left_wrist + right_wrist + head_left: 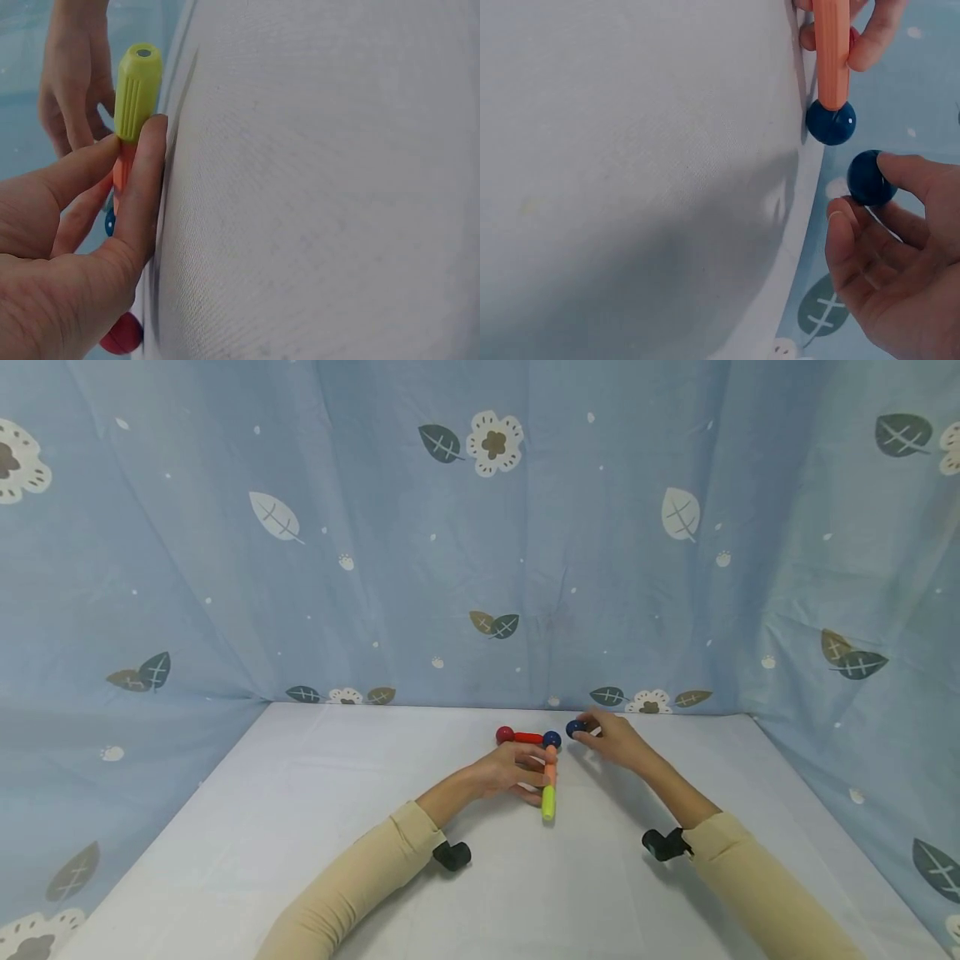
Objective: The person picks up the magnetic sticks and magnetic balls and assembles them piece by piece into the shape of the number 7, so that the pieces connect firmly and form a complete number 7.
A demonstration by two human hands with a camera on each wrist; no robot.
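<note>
My left hand (504, 770) pinches a line of two toy building rods, fingers on both sides near where the orange rod (832, 56) meets the yellow-green rod (139, 94). The orange rod's far end touches a dark blue ball (831, 124). From that ball a red rod (528, 738) runs left to a red ball (505, 735). A second dark blue ball (870, 178) is pinched between the thumb and fingers of my right hand (615, 741), just right of the first blue ball and apart from it.
The white-covered table (337, 827) stretches around both hands. A blue patterned curtain (420, 527) hangs along its back edge, close behind the balls, and down both sides. Each wrist carries a small black camera.
</note>
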